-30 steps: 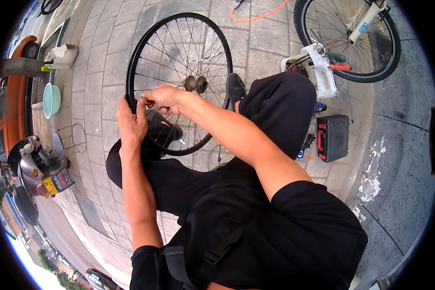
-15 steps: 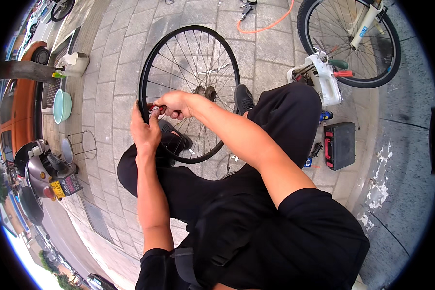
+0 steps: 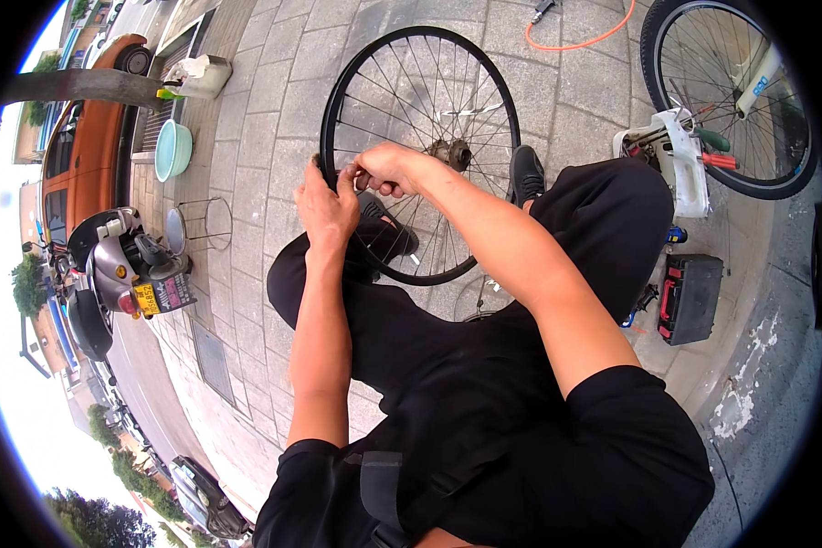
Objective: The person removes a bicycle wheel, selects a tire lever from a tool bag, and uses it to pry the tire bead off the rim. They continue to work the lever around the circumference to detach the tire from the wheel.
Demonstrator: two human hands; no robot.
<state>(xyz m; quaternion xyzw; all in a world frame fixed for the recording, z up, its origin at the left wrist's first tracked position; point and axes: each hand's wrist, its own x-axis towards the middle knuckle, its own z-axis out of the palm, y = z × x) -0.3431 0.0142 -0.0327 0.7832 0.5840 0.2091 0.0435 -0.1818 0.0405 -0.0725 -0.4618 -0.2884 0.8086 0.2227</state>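
A round bicycle wheel with a slim black rim and thin dark spokes (image 3: 460,157) is in front of the seated person, above the grey stone-paved ground (image 3: 283,100) and mostly between the two black shoes. Its rim is smooth and dull, drawn as a long oval by the angle, and its spokes fan out in fine crossing lines from a stubby grey-brown metal hub (image 3: 440,152) with a rounded, dark-centred end. Through the spokes show the paving, a pale strip and the left black shoe (image 3: 398,233); the right black shoe (image 3: 527,172) is just beside the rim on the other side.

Both bare hands meet at the left part of the rim. The left hand (image 3: 325,208) straddles it, fingers on the outer side and thumb on the inner, in a narrow grip. The right hand (image 3: 388,168) has its fingers curled in closely beside that thumb; whether it pinches something small I cannot tell, as the fingertips are tiny and partly covered.

To the right, a cut-open white plastic container (image 3: 691,183) carries tools, among them a green-handled one (image 3: 712,140) and a red-handled one (image 3: 720,161). Nearer lies a black rectangular case with red latches (image 3: 691,301), and farther off an orange hose (image 3: 575,46) curves over the paving
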